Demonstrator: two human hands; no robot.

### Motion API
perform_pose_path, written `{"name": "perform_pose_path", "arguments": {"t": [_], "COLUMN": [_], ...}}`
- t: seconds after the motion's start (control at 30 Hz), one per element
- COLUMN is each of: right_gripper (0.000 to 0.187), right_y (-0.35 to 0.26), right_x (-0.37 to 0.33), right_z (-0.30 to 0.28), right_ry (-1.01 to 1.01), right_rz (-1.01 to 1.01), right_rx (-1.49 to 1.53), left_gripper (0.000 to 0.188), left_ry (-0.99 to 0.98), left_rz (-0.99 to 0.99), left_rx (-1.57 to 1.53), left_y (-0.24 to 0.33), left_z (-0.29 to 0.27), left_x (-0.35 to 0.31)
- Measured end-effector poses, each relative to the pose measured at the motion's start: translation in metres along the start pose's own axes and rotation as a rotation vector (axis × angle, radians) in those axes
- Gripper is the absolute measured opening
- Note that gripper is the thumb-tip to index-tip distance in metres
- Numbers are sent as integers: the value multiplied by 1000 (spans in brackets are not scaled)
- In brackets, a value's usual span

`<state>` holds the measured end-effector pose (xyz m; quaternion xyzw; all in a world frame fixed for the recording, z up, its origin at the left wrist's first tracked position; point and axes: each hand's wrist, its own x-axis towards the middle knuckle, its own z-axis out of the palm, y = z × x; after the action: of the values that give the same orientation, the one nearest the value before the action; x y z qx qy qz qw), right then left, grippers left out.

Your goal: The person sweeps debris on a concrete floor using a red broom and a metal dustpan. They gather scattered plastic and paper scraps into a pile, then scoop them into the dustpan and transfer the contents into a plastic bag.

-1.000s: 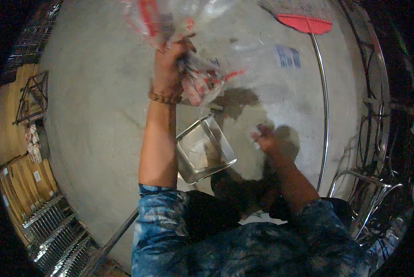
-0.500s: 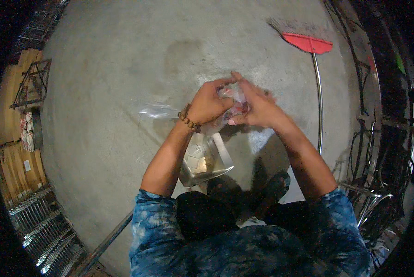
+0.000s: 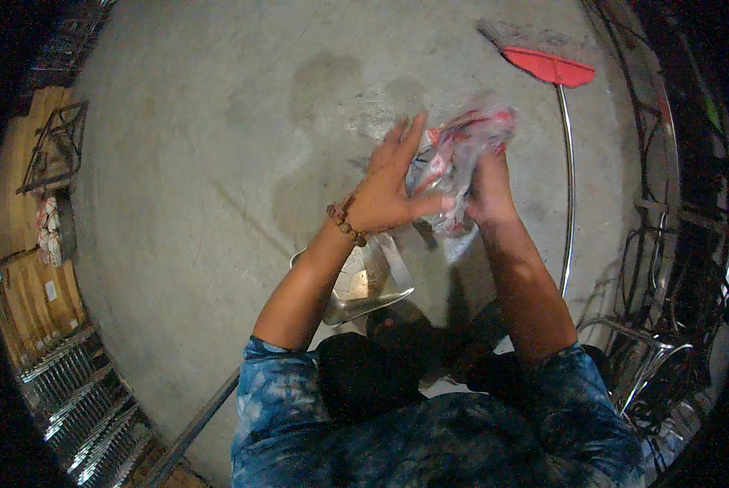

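Note:
A crumpled clear plastic bag [image 3: 462, 154] with red and pink patches is bunched up in front of me, smeared by motion. Its lower right side is gripped in my right hand [image 3: 492, 191], whose fingers are partly hidden behind the plastic. My left hand [image 3: 385, 191], with a beaded bracelet at the wrist, has its fingers stretched out and its thumb apart, beside the bag's left edge; the thumb overlaps the plastic. Below my left hand a metal dustpan [image 3: 395, 264] sits on the floor, with several pale flat pieces in it.
A red broom [image 3: 547, 69] with a long metal handle lies on the concrete floor [image 3: 202, 154] to the right. Metal racks [image 3: 653, 342] line the right side. Cardboard boxes [image 3: 43, 297] and stacked metal wire items [image 3: 80, 407] stand along the left. My feet are near the dustpan.
The plastic has moved up and to the right with my right hand and spread out. My left hand has opened away from it. The clear strip trailing at left is gone from there.

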<state>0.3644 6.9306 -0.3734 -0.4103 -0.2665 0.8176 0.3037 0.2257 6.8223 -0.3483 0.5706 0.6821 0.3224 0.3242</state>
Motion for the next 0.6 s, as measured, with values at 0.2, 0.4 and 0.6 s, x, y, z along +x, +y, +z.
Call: {"name": "perform_pose_path", "arguments": {"t": [0.2, 0.4, 0.6], "right_gripper": [30, 26, 29], "right_y": [-6, 11, -8], "right_x": [10, 15, -1], "right_z": [-4, -2, -15], "right_ry": [-265, 111, -11], "right_rz": [183, -218, -493], "right_rx": [578, 184, -505], "left_gripper": [140, 97, 99], "left_ry": [-193, -738, -206], "left_rz": [-163, -520, -276], "left_rx": [-739, -392, -106], "left_y": [-38, -31, 19], "left_z": [43, 47, -16], "left_x": [-31, -42, -50]}}
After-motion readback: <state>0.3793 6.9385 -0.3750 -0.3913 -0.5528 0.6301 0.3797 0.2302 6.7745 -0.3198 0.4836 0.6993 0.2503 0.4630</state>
